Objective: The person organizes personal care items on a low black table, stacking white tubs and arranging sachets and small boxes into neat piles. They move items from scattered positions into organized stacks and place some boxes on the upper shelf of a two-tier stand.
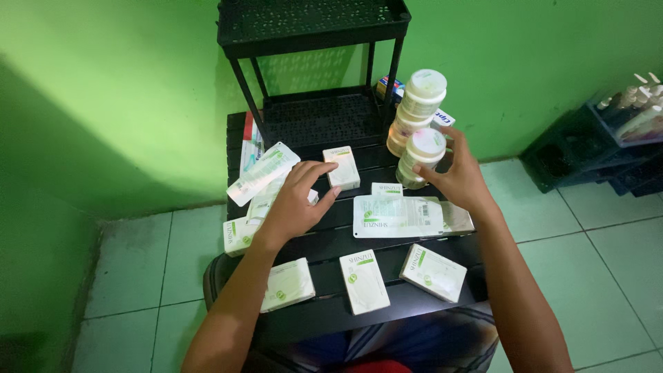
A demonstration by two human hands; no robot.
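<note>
My left hand (298,200) hovers over the black slatted table (387,304), fingers spread, fingertips next to a small white box (343,167). It holds nothing. My right hand (459,176) grips a short stack of round clear jars with pale lids (420,157). A taller stack of the same jars (416,110) stands just behind it. A flat white sachet (397,216) lies between the hands. Three white boxes with green marks (364,280) (433,272) (288,284) lie along the near edge.
A black two-tier rack (312,27) stands at the table's far side. More white sachets (262,173) and a box (237,235) lie at the left edge. A dark crate with bottles (621,131) sits on the tiled floor at right. Green walls surround.
</note>
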